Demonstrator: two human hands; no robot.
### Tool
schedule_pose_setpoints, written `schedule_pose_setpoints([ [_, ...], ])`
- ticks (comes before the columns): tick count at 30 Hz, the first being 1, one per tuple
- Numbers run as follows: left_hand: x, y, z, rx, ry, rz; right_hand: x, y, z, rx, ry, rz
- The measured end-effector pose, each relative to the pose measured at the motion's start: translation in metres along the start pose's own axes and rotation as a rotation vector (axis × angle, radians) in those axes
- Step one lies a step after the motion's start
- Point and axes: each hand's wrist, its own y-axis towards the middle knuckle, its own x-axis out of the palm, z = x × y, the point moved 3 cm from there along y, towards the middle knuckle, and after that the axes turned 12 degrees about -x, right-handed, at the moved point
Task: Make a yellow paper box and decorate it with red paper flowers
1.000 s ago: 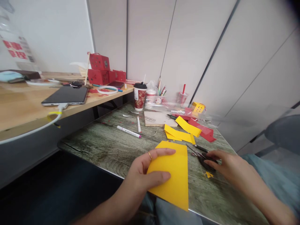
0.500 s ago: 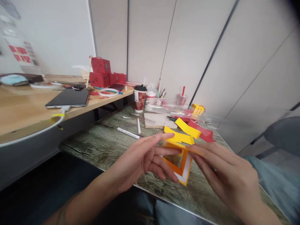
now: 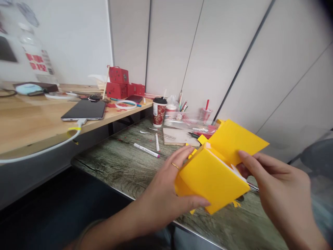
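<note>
A yellow paper box (image 3: pixel 214 180) with white inner edges is tilted above the dark wood-grain table. My left hand (image 3: pixel 169 191) grips it from the left, thumb on the near face and fingers around the far side. A flat yellow flap (image 3: pixel 235 140) stands up from the box's upper edge. My right hand (image 3: pixel 275 180) pinches this flap near its lower right edge, between thumb and fingers. Yellow paper scraps (image 3: pixel 202 139) lie behind the box, partly covered by it. Small yellow bits (image 3: pixel 236 204) lie on the table below.
White markers (image 3: pixel 146 150) lie left of the box. Farther back are a white board (image 3: pixel 179 136), a lidded paper cup (image 3: pixel 158 113) and a drink cup with a red straw (image 3: pixel 205 114). A raised wooden desk (image 3: pixel 33 118) at left holds a tablet (image 3: pixel 84 110) and red boxes (image 3: pixel 117 90).
The box has been lifted and turned, so its closed yellow face shows instead of the open frame. My left hand has closed around it. My right hand has moved right, holding the flap open.
</note>
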Motion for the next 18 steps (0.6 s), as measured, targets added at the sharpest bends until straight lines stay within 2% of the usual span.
schedule_pose_setpoints([
  [2, 0.005, -0.002, -0.004, 0.007, -0.013, -0.042, 0.006, 0.001, 0.004, -0.011, 0.024, -0.095],
  [6, 0.011, -0.008, -0.020, -0.012, -0.014, -0.050, 0.026, 0.000, 0.018, -0.090, 0.099, -0.373],
  [9, 0.013, -0.011, -0.031, 0.001, 0.071, -0.039, 0.033, -0.004, 0.026, -0.104, 0.121, -0.472],
  [11, 0.014, -0.012, -0.034, 0.044, 0.132, -0.027, 0.028, -0.010, 0.025, -0.128, 0.080, -0.378],
  [12, 0.015, -0.013, -0.034, 0.071, 0.157, -0.017, 0.021, -0.014, 0.022, -0.165, 0.028, -0.285],
  [14, 0.017, -0.014, -0.034, 0.127, 0.201, 0.002, 0.007, -0.026, 0.009, -0.327, -0.108, -0.083],
  [15, 0.018, -0.015, -0.034, 0.150, 0.220, 0.012, 0.002, -0.033, 0.001, -0.439, -0.157, -0.024],
  [16, 0.020, -0.016, -0.034, 0.170, 0.236, 0.019, 0.001, -0.041, -0.009, -0.574, -0.160, -0.039],
  [18, 0.022, -0.019, -0.034, 0.207, 0.251, 0.028, 0.004, -0.054, -0.022, -0.702, -0.145, -0.168],
])
